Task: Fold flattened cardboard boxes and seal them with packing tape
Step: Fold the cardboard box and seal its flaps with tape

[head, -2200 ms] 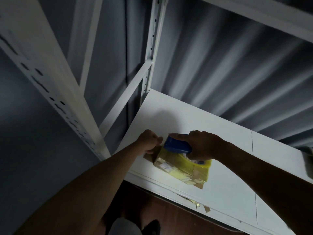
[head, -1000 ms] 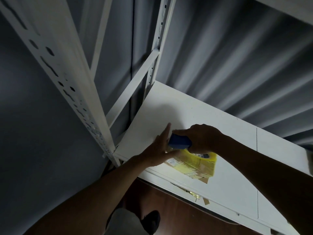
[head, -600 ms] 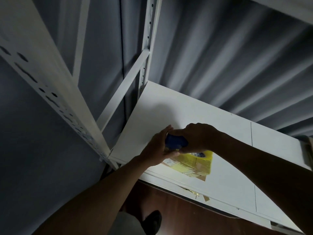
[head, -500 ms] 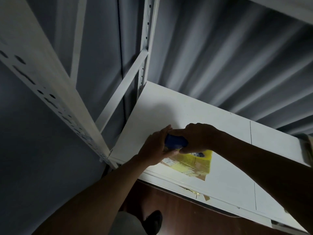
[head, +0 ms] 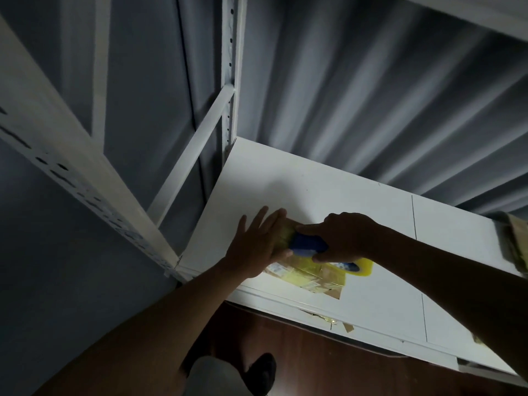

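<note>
A small cardboard box (head: 311, 274) wrapped in yellowish tape lies on the white shelf board (head: 328, 190), near its front edge. My left hand (head: 257, 247) lies flat with straight fingers on the box's left end. My right hand (head: 345, 235) grips the blue handle of a tape dispenser (head: 307, 244) over the top of the box. The yellow tape roll (head: 361, 266) of the dispenser sticks out to the right below my wrist. Much of the box's top is hidden under both hands.
White metal rack uprights (head: 85, 167) stand left and behind, against a corrugated grey wall (head: 371, 95). Another cardboard piece (head: 517, 241) shows at the right edge. Tape scraps (head: 331, 321) hang under the shelf's front lip. Brown floor (head: 314, 352) and my shoe (head: 263, 372) lie below.
My left hand went from curled at the box's end to flat with fingers spread on it. The dispenser in my right hand shifted right, so the tape roll now shows.
</note>
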